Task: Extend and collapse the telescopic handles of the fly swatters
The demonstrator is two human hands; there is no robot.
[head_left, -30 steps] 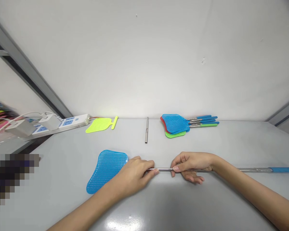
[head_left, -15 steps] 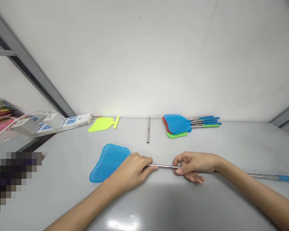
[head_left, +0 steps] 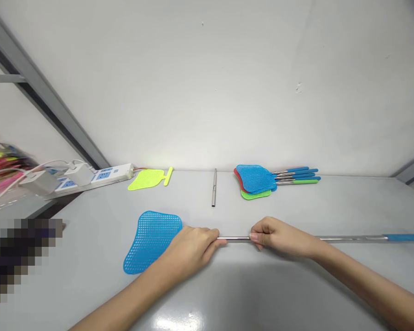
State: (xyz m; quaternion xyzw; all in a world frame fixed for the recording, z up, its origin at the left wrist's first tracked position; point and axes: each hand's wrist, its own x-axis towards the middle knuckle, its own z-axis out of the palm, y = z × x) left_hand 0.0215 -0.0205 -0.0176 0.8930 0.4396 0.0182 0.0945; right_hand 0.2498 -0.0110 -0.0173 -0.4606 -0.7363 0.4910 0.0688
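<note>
Swatter shaft [head_left: 238, 238], gripped by left hand [head_left: 196, 243] beside the blue mesh head [head_left: 153, 240] and pinched by right hand [head_left: 283, 236] farther along; best held straight, free of sideways bending.

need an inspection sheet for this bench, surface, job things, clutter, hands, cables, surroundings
Surface: grey table, shiny, glare at the near side.
Job's things: blue mesh head at left; metal rod with blue handle at right; any join hidden by the left hand.
Clutter: yellow mesh head, metal tube, stack of swatters near the wall.
Hands: left hand grips the rod beside the blue head; right hand pinches it farther along.
Cables: white cables by the power strip at left.
Surroundings: wall with small marks; grey frame at left.
</note>
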